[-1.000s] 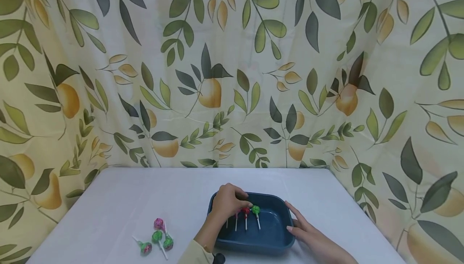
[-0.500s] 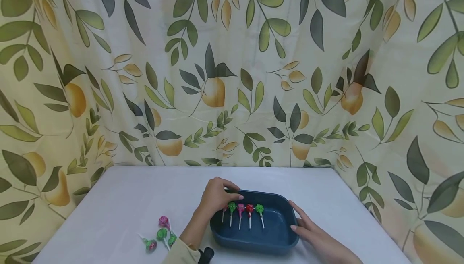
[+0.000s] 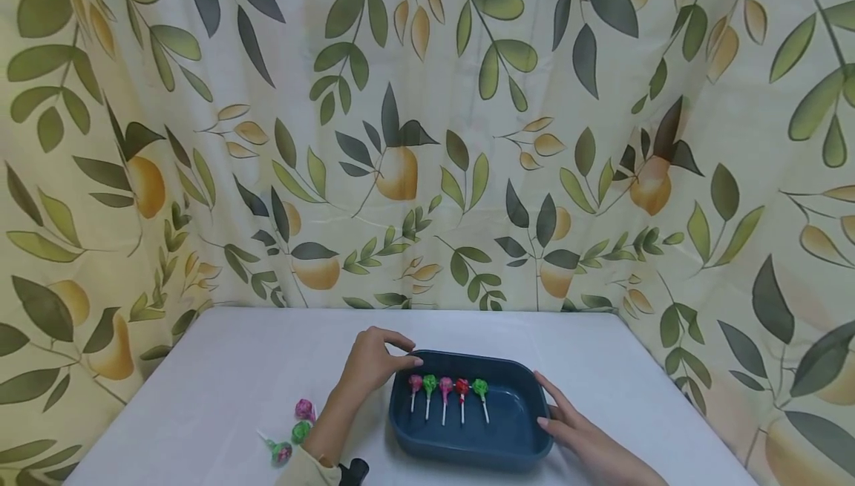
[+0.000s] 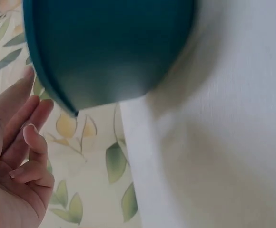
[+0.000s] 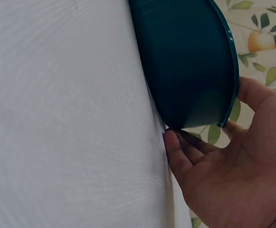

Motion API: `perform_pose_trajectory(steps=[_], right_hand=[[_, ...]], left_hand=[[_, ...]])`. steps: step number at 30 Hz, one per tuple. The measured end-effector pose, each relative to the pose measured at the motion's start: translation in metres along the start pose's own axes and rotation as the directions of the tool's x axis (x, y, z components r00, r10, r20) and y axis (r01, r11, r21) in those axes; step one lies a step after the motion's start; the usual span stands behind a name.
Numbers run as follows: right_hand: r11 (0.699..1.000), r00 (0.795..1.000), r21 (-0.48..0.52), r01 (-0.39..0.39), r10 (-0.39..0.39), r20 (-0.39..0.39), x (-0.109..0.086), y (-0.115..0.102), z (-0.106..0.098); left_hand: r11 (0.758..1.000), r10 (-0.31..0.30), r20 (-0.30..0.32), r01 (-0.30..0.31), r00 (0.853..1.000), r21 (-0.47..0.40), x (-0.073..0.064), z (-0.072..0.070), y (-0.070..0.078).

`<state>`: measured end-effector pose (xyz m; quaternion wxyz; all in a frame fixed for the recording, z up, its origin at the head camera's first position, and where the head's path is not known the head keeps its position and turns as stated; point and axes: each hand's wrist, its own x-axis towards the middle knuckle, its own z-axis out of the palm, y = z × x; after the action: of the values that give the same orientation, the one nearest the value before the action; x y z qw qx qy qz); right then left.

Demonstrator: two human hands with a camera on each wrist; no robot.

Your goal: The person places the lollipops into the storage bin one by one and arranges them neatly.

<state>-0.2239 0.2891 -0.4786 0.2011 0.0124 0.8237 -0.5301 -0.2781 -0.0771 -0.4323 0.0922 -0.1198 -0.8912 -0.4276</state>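
Note:
A dark blue rectangular tray [image 3: 514, 415] stands on the table. Inside it a row of wrapped lollipops lies with heads toward the far side: pink [image 3: 415, 383], green [image 3: 430, 382], pink [image 3: 445, 384], red [image 3: 462, 386] and green [image 3: 480, 387], sticks pointing nearer. My left hand [image 3: 370, 363] hovers at the tray's far left corner, thumb by the rim, holding nothing; in the left wrist view its fingers are relaxed beside the tray wall [image 4: 109, 57]. My right hand [image 3: 568, 419] rests against the tray's right end, thumb at the rim and fingertips low on the wall.
Left of the tray, on the white tabletop [image 3: 254, 367], lie more lollipops: a pink one [image 3: 303, 408], a green one [image 3: 300, 432] and a green-and-pink one [image 3: 280, 454]. My left forearm partly covers this group. A leaf-patterned curtain [image 3: 427, 174] hangs behind the table.
My left hand has drawn left, away from above the lollipop row to the tray's left corner, uncovering the leftmost lollipops. The right hand stays at the tray's right end.

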Motion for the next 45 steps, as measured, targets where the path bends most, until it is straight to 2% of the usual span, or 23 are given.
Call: perform_pose_trajectory(steps=[13, 27, 38, 42, 45], right_hand=[[1.000, 1.000, -0.005, 0.004, -0.004, -0.003, 0.001, 0.001, -0.002], [1.000, 1.000, -0.008, 0.000, 0.000, 0.002, 0.002, -0.003, -0.001], [0.999, 1.000, -0.047, -0.006, 0.006, -0.007, 0.003, -0.001, 0.001], [0.999, 1.000, -0.041, -0.004, 0.004, 0.001, 0.004, -0.001, 0.001], [0.999, 1.000, -0.037, -0.004, 0.004, 0.004, 0.004, -0.002, 0.000]], left_hand=[[0.999, -0.036, -0.014, 0.036, 0.999, 0.018, -0.009, -0.024, -0.010], [0.994, -0.093, -0.037, 0.095, 0.995, 0.052, -0.029, -0.045, -0.042], [0.990, -0.134, -0.045, 0.135, 0.990, 0.027, -0.047, -0.059, -0.066], [0.988, -0.148, -0.075, 0.151, 0.986, 0.034, -0.054, -0.062, -0.076], [0.981, -0.195, -0.082, 0.195, 0.977, -0.002, -0.059, -0.065, -0.082]])
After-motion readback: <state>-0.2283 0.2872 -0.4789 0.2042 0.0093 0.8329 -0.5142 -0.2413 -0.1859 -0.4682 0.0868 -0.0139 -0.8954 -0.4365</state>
